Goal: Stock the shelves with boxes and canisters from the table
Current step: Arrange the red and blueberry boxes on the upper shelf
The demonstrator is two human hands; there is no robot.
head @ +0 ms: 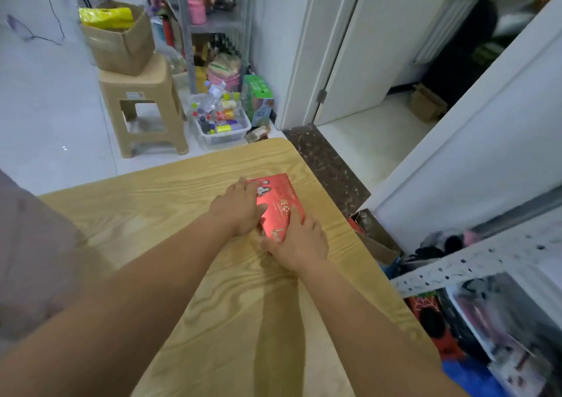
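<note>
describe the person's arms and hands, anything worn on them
Both forearms are bare as far as the view shows, with no sleeves on them. The left hand and the right hand have no gloves. No watch, bracelet or ring shows on either.

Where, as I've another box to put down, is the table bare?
The table is bare from the left hand to its left and far edges. That hand and the right hand hold the red box by the right edge: tight there. Floor beyond, by stool and bottle bin, is crowded.
</note>
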